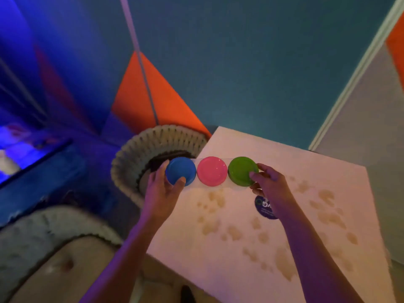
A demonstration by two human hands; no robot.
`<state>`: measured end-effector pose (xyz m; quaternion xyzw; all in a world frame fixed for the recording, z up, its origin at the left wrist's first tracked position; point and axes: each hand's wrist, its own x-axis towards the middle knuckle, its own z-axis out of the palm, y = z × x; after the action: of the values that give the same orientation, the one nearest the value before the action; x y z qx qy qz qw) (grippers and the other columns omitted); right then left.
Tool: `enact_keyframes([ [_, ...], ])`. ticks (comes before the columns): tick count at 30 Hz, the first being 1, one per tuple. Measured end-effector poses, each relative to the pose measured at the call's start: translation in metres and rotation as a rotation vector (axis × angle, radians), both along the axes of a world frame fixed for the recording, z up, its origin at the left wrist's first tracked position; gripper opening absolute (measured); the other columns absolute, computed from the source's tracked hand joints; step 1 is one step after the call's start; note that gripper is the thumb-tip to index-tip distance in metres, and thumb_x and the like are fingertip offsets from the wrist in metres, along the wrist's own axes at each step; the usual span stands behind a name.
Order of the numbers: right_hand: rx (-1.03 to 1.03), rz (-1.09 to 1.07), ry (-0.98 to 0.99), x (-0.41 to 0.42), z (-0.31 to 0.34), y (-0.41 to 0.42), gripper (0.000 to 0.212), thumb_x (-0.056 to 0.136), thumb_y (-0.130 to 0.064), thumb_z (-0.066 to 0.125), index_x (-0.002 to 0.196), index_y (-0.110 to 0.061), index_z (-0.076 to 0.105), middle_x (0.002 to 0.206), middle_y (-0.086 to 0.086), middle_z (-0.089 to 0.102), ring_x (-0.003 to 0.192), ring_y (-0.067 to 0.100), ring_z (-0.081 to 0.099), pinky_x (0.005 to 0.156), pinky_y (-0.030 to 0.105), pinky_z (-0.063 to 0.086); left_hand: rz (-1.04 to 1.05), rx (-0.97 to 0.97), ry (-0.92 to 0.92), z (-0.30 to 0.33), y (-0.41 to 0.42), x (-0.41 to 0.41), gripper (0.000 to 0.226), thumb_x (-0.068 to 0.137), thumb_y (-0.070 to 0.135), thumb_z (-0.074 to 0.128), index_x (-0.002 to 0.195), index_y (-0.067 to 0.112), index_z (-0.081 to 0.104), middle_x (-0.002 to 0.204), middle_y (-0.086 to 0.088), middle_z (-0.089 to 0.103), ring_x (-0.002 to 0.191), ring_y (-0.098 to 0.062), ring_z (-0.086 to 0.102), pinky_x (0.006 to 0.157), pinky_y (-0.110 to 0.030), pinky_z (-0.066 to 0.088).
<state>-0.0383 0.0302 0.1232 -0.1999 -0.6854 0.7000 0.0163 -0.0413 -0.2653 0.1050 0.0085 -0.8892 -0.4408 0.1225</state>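
Observation:
Three round plastic discs lie in a row at the far left part of a white stained board. The blue disc is leftmost and juts past the board's left edge. My left hand grips it, thumb on its near rim and fingers behind its left side. In the middle lies the pink disc, untouched. The green disc is rightmost, and my right hand pinches its right rim between thumb and fingers.
A round woven basket stands just left of the board, under the blue disc. A dark round sticker lies on the board below my right hand. A cushioned seat sits at the lower left. Blue and orange walls stand behind.

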Motion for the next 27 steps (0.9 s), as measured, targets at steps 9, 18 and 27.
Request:
enact_keyframes([
  [9,0.09,0.401,-0.161,0.0,-0.049,-0.144,0.032,0.092,-0.009,0.065,0.124,-0.014,0.063,0.093,0.01,0.068,0.071,0.019,0.062,0.068,0.033,0.055,0.31,0.037,-0.224,-0.042,-0.127,0.098,0.095,0.071,0.06,0.076,0.151,0.027,0.036,0.133,-0.009,0.044,0.108,-0.03,0.063,0.096,-0.047,0.052],
  [18,0.201,0.714,-0.293,0.002,-0.115,-0.321,0.039,0.095,-0.006,0.06,0.132,-0.016,0.055,0.113,0.015,0.065,0.078,0.023,0.064,0.064,0.033,0.055,0.583,0.073,-0.396,-0.102,-0.258,0.183,0.092,0.075,0.039,0.086,0.152,0.028,0.036,0.129,-0.013,0.045,0.101,-0.034,0.065,0.093,-0.043,0.052],
  [27,0.374,0.892,-0.446,0.016,-0.207,-0.48,0.042,0.092,-0.002,0.06,0.13,-0.02,0.058,0.101,0.004,0.063,0.09,0.028,0.064,0.07,0.045,0.06,0.782,0.179,-0.59,-0.169,-0.367,0.234,0.09,0.077,0.037,0.082,0.151,0.032,0.032,0.126,-0.005,0.043,0.107,-0.029,0.061,0.092,-0.038,0.05],
])
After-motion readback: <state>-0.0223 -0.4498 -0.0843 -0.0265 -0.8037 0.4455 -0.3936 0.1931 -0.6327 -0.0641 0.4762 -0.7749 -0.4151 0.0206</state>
